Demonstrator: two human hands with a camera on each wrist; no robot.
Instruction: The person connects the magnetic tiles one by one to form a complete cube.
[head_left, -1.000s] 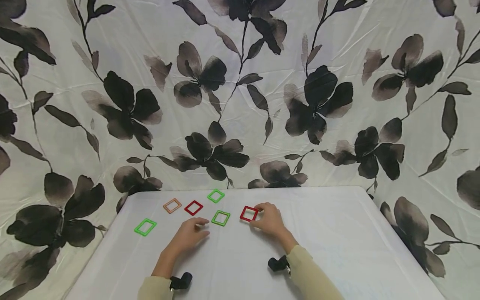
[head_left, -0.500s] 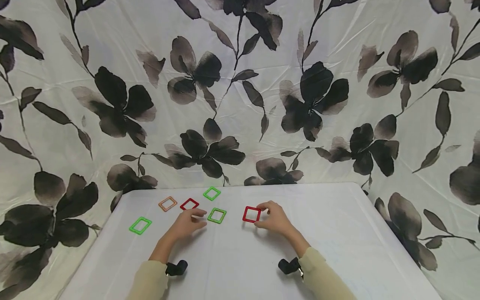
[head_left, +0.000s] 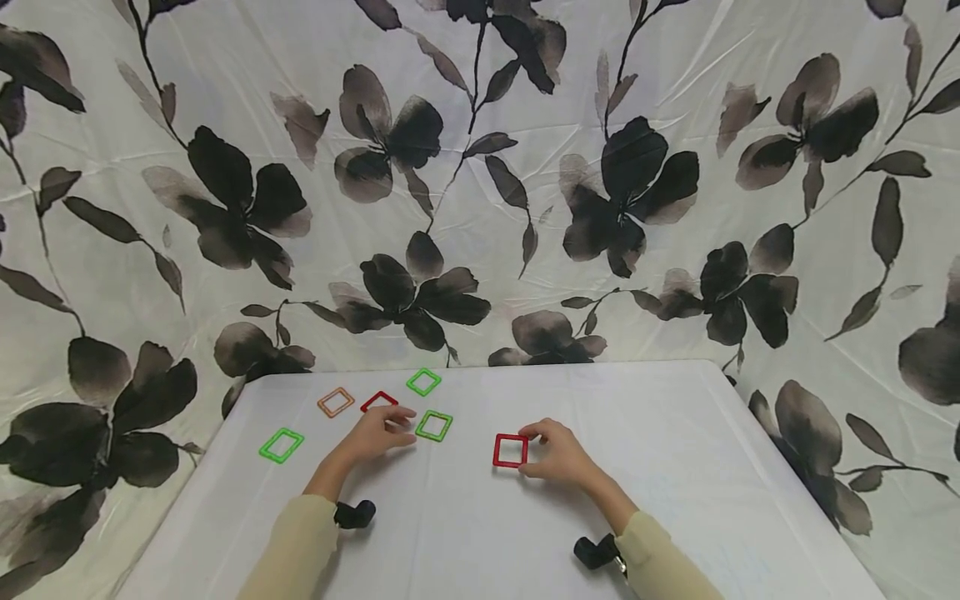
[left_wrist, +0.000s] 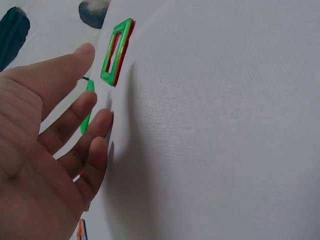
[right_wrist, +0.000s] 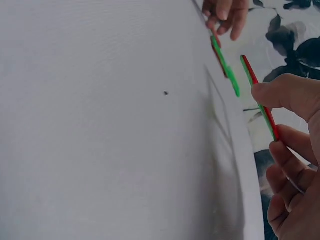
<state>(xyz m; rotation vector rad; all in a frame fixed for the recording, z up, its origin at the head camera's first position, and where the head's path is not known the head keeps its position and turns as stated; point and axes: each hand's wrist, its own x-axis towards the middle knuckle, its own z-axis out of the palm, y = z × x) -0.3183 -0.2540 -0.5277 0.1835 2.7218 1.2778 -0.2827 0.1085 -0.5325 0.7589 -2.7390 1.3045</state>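
My right hand (head_left: 562, 454) pinches a red square frame tile (head_left: 496, 450) between thumb and fingers. The right wrist view shows this held tile (right_wrist: 271, 122) edge-on, red on one face and green on the other, raised off the table. My left hand (head_left: 375, 435) hovers with fingers relaxed and nothing in its grasp. Just right of its fingertips lies a green square frame tile (head_left: 447, 428); this tile (left_wrist: 123, 50) has a red underside in the left wrist view. Behind the left hand, another red tile (head_left: 388, 397) is partly hidden.
A green tile (head_left: 432, 374) lies near the table's back edge. Farther left are an orange tile (head_left: 328, 396) and another green tile (head_left: 292, 450). The white table (head_left: 712, 483) ends at a floral cloth backdrop (head_left: 540, 250). A black wrist camera (head_left: 355, 514) sits on the left wrist.
My right hand has drawn the red tile slightly right and toward me, and the tile has turned squarer to the view. The left hand has shifted slightly forward, covering part of the other red tile.
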